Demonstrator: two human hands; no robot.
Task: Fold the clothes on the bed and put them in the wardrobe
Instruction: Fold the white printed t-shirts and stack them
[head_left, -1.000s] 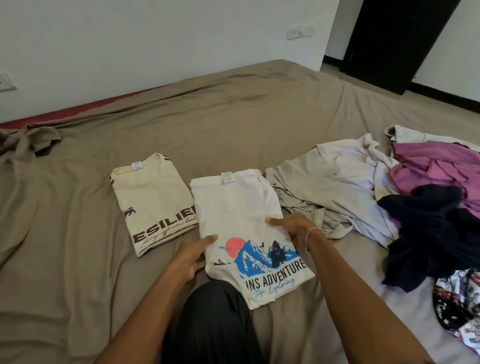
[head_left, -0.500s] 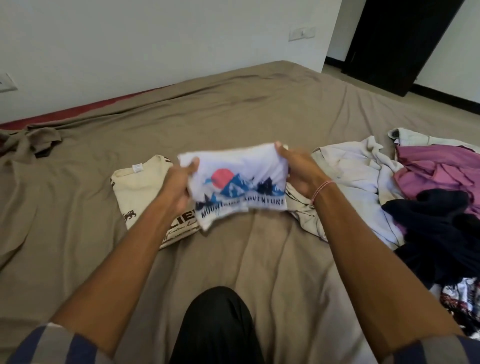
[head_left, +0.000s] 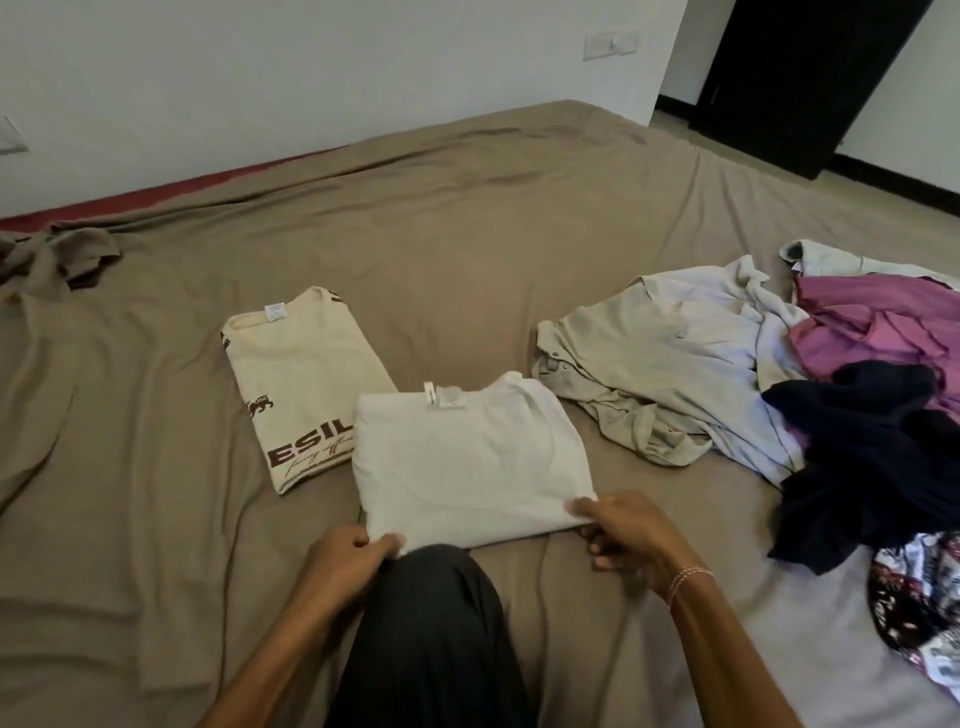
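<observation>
The cream folded shirt (head_left: 304, 379) reads "ESIL" in brown.

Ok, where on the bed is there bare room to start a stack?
Bare sheet lies beyond the cream shirt and white shirt, and along the left. The right side is crowded with the unfolded pile.

On the brown bed sheet (head_left: 467, 249) a folded white T-shirt (head_left: 467, 457) lies flat — left hand (head_left: 345, 558) and right hand (head_left: 631, 535) pinching its near corners — overlapping a folded cream T-shirt (head_left: 296, 374) beside it.
</observation>
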